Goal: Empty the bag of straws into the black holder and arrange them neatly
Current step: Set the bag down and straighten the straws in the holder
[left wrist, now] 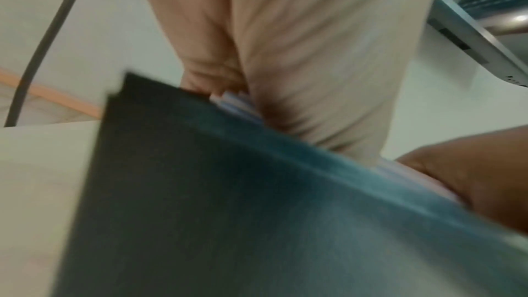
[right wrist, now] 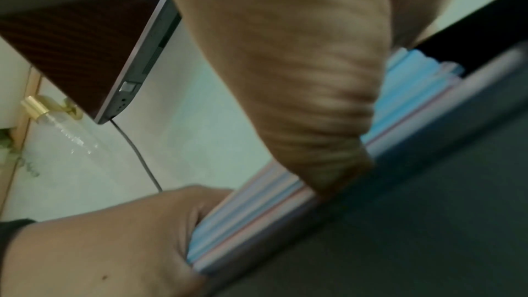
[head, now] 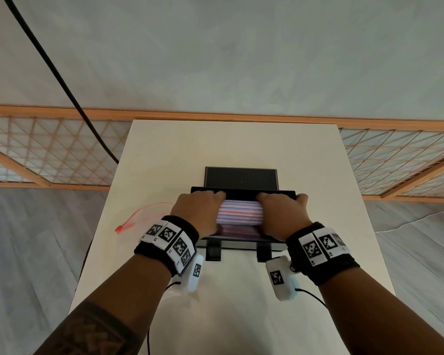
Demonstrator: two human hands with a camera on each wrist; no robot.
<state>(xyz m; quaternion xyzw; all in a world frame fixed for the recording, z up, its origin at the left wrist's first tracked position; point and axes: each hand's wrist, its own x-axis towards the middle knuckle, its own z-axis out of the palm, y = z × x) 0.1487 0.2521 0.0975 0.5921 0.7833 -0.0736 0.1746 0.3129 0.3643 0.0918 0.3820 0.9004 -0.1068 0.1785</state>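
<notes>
A black holder stands mid-table with a bundle of striped pink, blue and white straws lying in it. My left hand grips the bundle's left end and my right hand grips its right end, fingers curled over the far side. In the blurred left wrist view, my left hand is above the holder wall, with straw ends peeking out. In the right wrist view, my right hand lies on the straws beside the holder wall.
The flat clear bag with a red zip lies on the table left of the holder. A black rectangular piece sits just behind the holder. A black cable hangs at the left. A laptop and a glass bottle show in the right wrist view.
</notes>
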